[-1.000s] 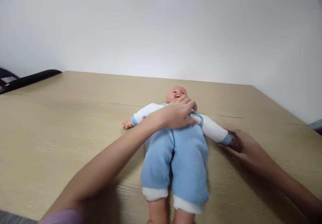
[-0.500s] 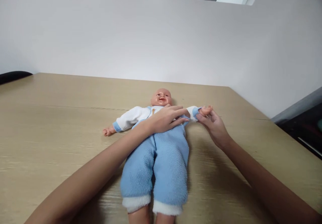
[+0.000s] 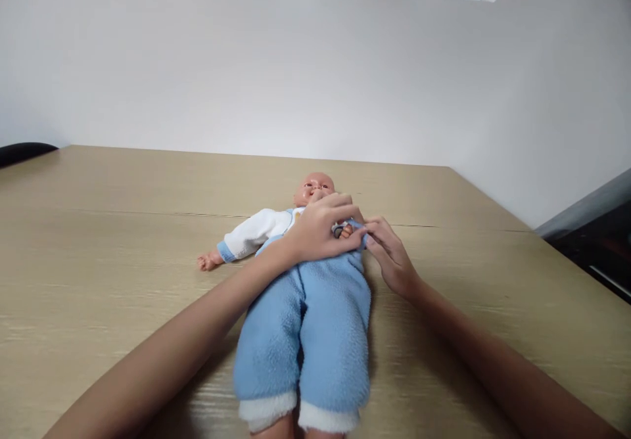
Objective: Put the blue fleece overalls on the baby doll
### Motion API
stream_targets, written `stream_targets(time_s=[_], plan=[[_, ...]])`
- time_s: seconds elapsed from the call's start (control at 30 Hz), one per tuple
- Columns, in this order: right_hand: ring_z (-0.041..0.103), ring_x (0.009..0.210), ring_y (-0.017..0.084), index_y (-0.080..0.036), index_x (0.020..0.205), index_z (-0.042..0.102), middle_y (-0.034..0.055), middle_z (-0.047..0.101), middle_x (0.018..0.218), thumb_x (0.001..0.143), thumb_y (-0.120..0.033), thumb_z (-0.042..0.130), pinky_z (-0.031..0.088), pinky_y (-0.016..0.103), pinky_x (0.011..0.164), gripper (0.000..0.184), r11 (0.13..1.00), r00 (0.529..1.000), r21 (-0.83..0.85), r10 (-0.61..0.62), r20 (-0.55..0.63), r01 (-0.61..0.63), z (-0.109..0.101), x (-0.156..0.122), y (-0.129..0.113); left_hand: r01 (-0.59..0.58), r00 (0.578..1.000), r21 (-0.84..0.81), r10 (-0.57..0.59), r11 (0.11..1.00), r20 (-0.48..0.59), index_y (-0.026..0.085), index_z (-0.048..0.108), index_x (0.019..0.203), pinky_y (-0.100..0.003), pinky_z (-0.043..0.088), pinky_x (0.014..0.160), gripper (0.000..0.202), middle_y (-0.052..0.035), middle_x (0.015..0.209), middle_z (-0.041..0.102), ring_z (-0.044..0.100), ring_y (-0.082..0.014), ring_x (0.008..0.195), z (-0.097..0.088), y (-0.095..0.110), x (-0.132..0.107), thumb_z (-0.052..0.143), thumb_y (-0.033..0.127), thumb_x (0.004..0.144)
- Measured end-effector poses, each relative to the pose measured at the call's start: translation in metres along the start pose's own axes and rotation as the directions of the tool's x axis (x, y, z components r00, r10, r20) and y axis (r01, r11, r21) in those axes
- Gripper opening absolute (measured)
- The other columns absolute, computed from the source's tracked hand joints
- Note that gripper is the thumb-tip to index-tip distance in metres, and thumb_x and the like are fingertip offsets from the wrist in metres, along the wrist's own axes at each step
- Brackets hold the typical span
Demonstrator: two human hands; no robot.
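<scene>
A bald baby doll (image 3: pixel 315 183) lies on its back, head away from me, wearing a white top and fuzzy blue overalls (image 3: pixel 332 334). Across its chest, my left hand (image 3: pixel 323 229) is curled with thumb and fingers around the clothes and folded arm. The doll's small hand (image 3: pixel 346 231) shows between that thumb and the fingers. My right hand (image 3: pixel 392 255) pinches the blue cloth at the doll's side, its fingertips close to my left thumb. On the left, the doll's other arm (image 3: pixel 251 234) lies stretched out. My left hand hides most of the chest.
The doll rests on a light wooden table (image 3: pixel 123 242) with a seam running across it. A pale wall (image 3: pixel 276 77) stands behind. Something black and curved (image 3: pixel 27 152) is at the far left, and a dark object (image 3: pixel 596 248) stands beyond the right edge.
The doll's arm on the right was stretched out in my right hand and is now folded in to the chest. My right hand has moved left, up to my left hand.
</scene>
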State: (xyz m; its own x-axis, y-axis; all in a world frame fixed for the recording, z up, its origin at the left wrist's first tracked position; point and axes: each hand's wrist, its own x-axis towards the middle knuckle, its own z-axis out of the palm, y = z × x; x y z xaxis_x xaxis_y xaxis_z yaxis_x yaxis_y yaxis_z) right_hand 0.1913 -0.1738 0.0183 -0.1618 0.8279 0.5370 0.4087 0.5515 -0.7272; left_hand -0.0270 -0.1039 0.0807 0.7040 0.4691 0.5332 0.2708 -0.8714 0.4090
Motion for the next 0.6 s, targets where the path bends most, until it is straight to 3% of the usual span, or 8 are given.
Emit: stream_targets(time_s=[0.1, 0.17, 0.27, 0.4, 0.47, 0.6], plan=[[0.062, 0.113, 0.030, -0.028, 0.105, 0.073, 0.0095, 0.062, 0.120, 0.109, -0.046, 0.058, 0.052, 0.048, 0.104, 0.023, 1.000, 0.999, -0.004, -0.004, -0.036, 0.003, 0.004, -0.002, -0.005, 0.289, 0.956, -0.328, -0.253, 0.900, 0.149, 0.018, 0.072, 0.094, -0.033, 0.047, 0.083, 0.035, -0.0031, 0.092, 0.071, 0.065, -0.0201, 0.089, -0.004, -0.001, 0.008, 0.067, 0.052, 0.100], [0.063, 0.112, 0.029, -0.029, 0.101, 0.074, 0.0090, 0.063, 0.118, 0.107, -0.048, 0.062, 0.053, 0.047, 0.104, 0.024, 0.999, 0.997, 0.028, 0.041, -0.067, -0.039, 0.010, -0.004, -0.005, 0.389, 0.918, -0.389, -0.319, 0.835, 0.234, 0.018, 0.070, 0.095, -0.031, 0.046, 0.080, 0.041, -0.0012, 0.091, 0.070, 0.064, -0.0191, 0.088, -0.004, -0.006, 0.009, 0.069, 0.059, 0.098], [0.064, 0.113, 0.029, -0.029, 0.094, 0.068, 0.0069, 0.066, 0.108, 0.107, -0.054, 0.059, 0.053, 0.047, 0.109, 0.030, 0.957, 0.972, 0.220, 0.215, -0.096, -0.190, 0.018, -0.004, -0.002, 0.396, 0.916, -0.331, -0.345, 0.856, 0.204, 0.020, 0.066, 0.095, -0.031, 0.043, 0.076, 0.043, 0.0008, 0.088, 0.066, 0.060, -0.0180, 0.084, 0.000, -0.013, 0.008, 0.068, 0.062, 0.099], [0.068, 0.105, 0.028, -0.029, 0.093, 0.054, 0.0055, 0.065, 0.100, 0.103, -0.059, 0.055, 0.058, 0.046, 0.102, 0.032, 0.760, 0.890, 0.548, 0.452, -0.059, -0.349, 0.025, -0.001, 0.005, 0.409, 0.907, -0.151, -0.382, 0.900, 0.178, 0.021, 0.063, 0.095, -0.034, 0.042, 0.076, 0.038, -0.0004, 0.087, 0.067, 0.061, -0.0200, 0.084, 0.005, -0.015, 0.007, 0.061, 0.057, 0.103], [0.068, 0.099, 0.027, -0.029, 0.091, 0.051, 0.0051, 0.064, 0.098, 0.102, -0.060, 0.053, 0.060, 0.043, 0.096, 0.033, 0.760, 0.869, 0.520, 0.491, -0.065, -0.390, 0.026, -0.001, 0.008, 0.412, 0.903, -0.099, -0.392, 0.906, 0.175, 0.021, 0.063, 0.097, -0.035, 0.044, 0.080, 0.033, -0.0019, 0.091, 0.070, 0.064, -0.0216, 0.088, 0.006, -0.014, 0.007, 0.057, 0.053, 0.105], [0.064, 0.089, 0.024, -0.028, 0.090, 0.050, 0.0020, 0.063, 0.090, 0.101, -0.061, 0.055, 0.059, 0.037, 0.086, 0.035, 0.854, 0.854, 0.293, 0.489, -0.176, -0.429, 0.024, -0.007, 0.016, 0.401, 0.908, -0.082, -0.385, 0.912, 0.164, 0.022, 0.063, 0.100, -0.036, 0.046, 0.083, 0.026, -0.0024, 0.095, 0.072, 0.066, -0.0221, 0.091, 0.007, -0.014, 0.007, 0.056, 0.046, 0.106]])
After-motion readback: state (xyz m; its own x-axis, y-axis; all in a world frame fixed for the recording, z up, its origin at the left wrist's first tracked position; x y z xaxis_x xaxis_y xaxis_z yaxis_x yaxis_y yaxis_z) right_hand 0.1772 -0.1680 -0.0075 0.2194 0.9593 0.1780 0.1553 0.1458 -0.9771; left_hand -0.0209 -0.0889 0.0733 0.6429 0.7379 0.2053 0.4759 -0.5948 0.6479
